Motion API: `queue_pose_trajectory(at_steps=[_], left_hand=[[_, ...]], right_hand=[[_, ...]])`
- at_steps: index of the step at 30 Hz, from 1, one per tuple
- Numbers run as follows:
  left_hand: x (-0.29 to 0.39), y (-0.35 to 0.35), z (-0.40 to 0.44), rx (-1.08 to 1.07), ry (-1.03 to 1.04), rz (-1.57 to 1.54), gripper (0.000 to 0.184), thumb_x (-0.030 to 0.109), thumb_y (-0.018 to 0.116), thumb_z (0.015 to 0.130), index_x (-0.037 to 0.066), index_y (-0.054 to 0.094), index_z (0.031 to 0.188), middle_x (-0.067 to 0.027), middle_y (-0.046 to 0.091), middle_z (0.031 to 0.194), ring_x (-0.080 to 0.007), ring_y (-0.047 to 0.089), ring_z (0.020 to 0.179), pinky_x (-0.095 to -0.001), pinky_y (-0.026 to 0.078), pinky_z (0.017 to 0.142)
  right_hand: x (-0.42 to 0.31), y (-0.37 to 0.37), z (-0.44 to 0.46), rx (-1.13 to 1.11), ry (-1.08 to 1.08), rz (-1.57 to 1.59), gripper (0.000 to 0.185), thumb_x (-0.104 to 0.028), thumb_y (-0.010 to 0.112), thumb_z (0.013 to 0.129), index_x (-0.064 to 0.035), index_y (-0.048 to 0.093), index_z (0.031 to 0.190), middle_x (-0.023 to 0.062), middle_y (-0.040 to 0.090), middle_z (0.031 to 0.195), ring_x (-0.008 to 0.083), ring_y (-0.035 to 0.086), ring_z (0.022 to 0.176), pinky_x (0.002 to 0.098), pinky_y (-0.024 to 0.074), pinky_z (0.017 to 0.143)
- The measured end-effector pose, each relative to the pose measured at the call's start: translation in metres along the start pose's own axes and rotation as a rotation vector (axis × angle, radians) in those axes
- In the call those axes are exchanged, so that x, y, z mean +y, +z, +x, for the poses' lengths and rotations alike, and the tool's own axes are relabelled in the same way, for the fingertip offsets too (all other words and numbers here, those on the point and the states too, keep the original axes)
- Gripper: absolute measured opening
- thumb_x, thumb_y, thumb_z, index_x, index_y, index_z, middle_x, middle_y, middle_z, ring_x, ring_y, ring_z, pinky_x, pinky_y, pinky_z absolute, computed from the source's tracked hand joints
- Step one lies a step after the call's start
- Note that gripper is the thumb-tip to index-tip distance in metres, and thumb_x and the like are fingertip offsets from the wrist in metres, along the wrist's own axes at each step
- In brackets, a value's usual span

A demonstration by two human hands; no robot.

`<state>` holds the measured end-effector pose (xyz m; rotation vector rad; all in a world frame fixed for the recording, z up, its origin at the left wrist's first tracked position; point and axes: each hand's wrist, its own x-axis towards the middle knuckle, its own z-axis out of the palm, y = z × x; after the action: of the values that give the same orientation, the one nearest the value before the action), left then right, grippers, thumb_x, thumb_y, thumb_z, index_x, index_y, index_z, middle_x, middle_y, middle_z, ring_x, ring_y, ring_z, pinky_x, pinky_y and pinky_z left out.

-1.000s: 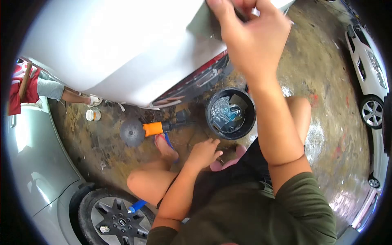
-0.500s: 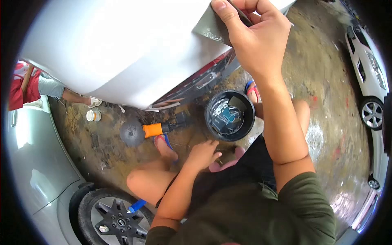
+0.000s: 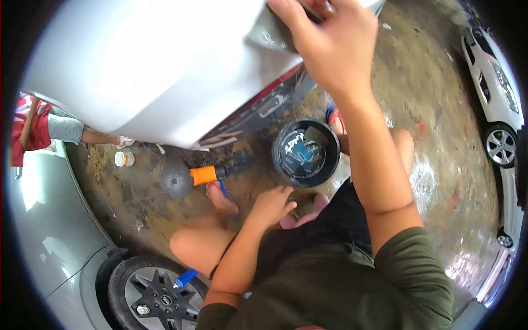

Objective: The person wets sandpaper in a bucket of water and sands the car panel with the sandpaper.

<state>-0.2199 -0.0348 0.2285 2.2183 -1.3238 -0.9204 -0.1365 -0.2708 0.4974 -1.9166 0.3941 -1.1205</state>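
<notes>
My right hand [image 3: 341, 47] is closed on a dark grey, wet-looking sheet of sandpaper [image 3: 270, 34], pressed flat against the white car body panel [image 3: 137, 66]. Motion slightly blurs this hand, and the top edge of the view cuts off its fingertips. My left hand [image 3: 272, 206] hangs loosely over my knee, fingers apart, with nothing visible in it. Just beyond it stands a black bucket [image 3: 279, 168] of water, in which a dark grey piece [image 3: 318, 136] and something blue-green can be seen.
An orange-and-black power tool [image 3: 203, 175] lies on the wet floor beside a round grey disc [image 3: 176, 180] and a white jar [image 3: 124, 159]. A grey car [image 3: 60, 220] stands at left, near a person in red [image 3: 41, 132]. White cars [image 3: 495, 82] line the right.
My right hand and the sandpaper have shifted left and slightly up in the view, along the panel. My left hand stays nearly where it was.
</notes>
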Motion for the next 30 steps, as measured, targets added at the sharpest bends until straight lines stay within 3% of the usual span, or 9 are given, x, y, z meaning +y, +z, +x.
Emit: queue_pose_trajectory(at_steps=[2, 4, 5, 9, 11, 15, 19, 24, 30], left_hand=[[-0.002, 0.007, 0.000, 0.003, 0.009, 0.003, 0.045, 0.038, 0.067, 0.095, 0.006, 0.062, 0.126, -0.0204, 0.068, 0.115, -0.0421, 0.066, 0.108, -0.0525, 0.054, 0.089], [0.000, 0.012, -0.002, -0.052, -0.009, -0.013, 0.046, 0.038, 0.068, 0.094, 0.006, 0.062, 0.126, -0.0201, 0.068, 0.115, -0.0420, 0.066, 0.109, -0.0522, 0.053, 0.090], [0.000, 0.011, 0.000, -0.063, -0.017, -0.042, 0.046, 0.039, 0.068, 0.094, 0.006, 0.062, 0.126, -0.0199, 0.068, 0.115, -0.0418, 0.065, 0.109, -0.0520, 0.053, 0.091], [-0.011, 0.009, 0.011, -0.017, -0.011, -0.042, 0.048, 0.039, 0.069, 0.094, 0.006, 0.062, 0.128, -0.0197, 0.068, 0.116, -0.0411, 0.065, 0.110, -0.0501, 0.053, 0.092], [-0.012, 0.017, 0.006, -0.041, -0.010, -0.051, 0.048, 0.039, 0.069, 0.094, 0.006, 0.062, 0.129, -0.0202, 0.068, 0.117, -0.0408, 0.065, 0.110, -0.0494, 0.052, 0.093], [-0.020, 0.015, 0.010, -0.052, -0.024, -0.090, 0.050, 0.039, 0.067, 0.095, 0.005, 0.060, 0.131, -0.0206, 0.067, 0.121, -0.0406, 0.064, 0.114, -0.0501, 0.052, 0.094], [-0.027, 0.023, 0.008, -0.027, -0.006, -0.123, 0.048, 0.037, 0.069, 0.095, 0.005, 0.062, 0.129, -0.0225, 0.068, 0.119, -0.0411, 0.066, 0.110, -0.0481, 0.052, 0.094], [-0.018, 0.021, 0.006, -0.078, -0.048, -0.100, 0.047, 0.038, 0.068, 0.095, 0.006, 0.061, 0.128, -0.0207, 0.068, 0.119, -0.0414, 0.065, 0.110, -0.0504, 0.052, 0.093], [-0.021, 0.023, 0.012, -0.076, -0.045, -0.103, 0.047, 0.038, 0.068, 0.094, 0.006, 0.060, 0.128, -0.0200, 0.068, 0.118, -0.0409, 0.065, 0.110, -0.0521, 0.053, 0.091]], right_hand=[[0.005, 0.003, -0.001, -0.001, -0.071, 0.249, 0.029, -0.018, 0.077, 0.090, 0.0086, 0.068, 0.082, 0.0142, 0.069, 0.064, 0.0135, 0.063, 0.057, 0.0292, 0.0480, 0.052], [-0.004, 0.003, 0.001, 0.047, -0.176, 0.074, 0.027, -0.015, 0.077, 0.092, 0.0081, 0.068, 0.083, 0.0122, 0.069, 0.064, 0.0113, 0.063, 0.058, 0.0275, 0.0474, 0.051], [-0.010, 0.002, 0.000, -0.024, -0.041, 0.262, 0.024, -0.013, 0.076, 0.093, 0.0079, 0.069, 0.085, 0.0105, 0.069, 0.065, 0.0095, 0.063, 0.058, 0.0261, 0.0482, 0.052], [-0.004, 0.015, -0.025, 0.101, 0.150, 0.351, 0.022, -0.014, 0.078, 0.091, 0.0061, 0.070, 0.086, 0.0095, 0.070, 0.066, 0.0109, 0.064, 0.058, 0.0257, 0.0495, 0.054], [0.008, 0.024, -0.037, 0.138, -0.128, 0.246, 0.020, -0.012, 0.077, 0.091, 0.0053, 0.070, 0.085, 0.0073, 0.070, 0.069, 0.0098, 0.064, 0.062, 0.0244, 0.0501, 0.058], [-0.004, 0.011, -0.033, 0.181, 0.259, 0.362, 0.019, -0.012, 0.076, 0.093, 0.0032, 0.069, 0.084, 0.0046, 0.069, 0.072, 0.0076, 0.061, 0.064, 0.0230, 0.0478, 0.058], [0.019, 0.012, -0.053, 0.173, 0.204, 0.629, 0.016, -0.011, 0.072, 0.095, 0.0020, 0.067, 0.089, 0.0010, 0.066, 0.075, 0.0048, 0.058, 0.064, 0.0202, 0.0458, 0.058], [0.010, 0.020, -0.040, 0.319, 0.116, 0.432, 0.022, -0.012, 0.071, 0.095, 0.0049, 0.068, 0.082, 0.0049, 0.069, 0.071, 0.0062, 0.058, 0.060, 0.0221, 0.0450, 0.054], [0.005, 0.028, -0.037, 0.292, -0.016, 0.409, 0.022, -0.012, 0.074, 0.087, 0.0061, 0.069, 0.076, 0.0073, 0.066, 0.061, 0.0092, 0.058, 0.054, 0.0253, 0.0443, 0.050]])
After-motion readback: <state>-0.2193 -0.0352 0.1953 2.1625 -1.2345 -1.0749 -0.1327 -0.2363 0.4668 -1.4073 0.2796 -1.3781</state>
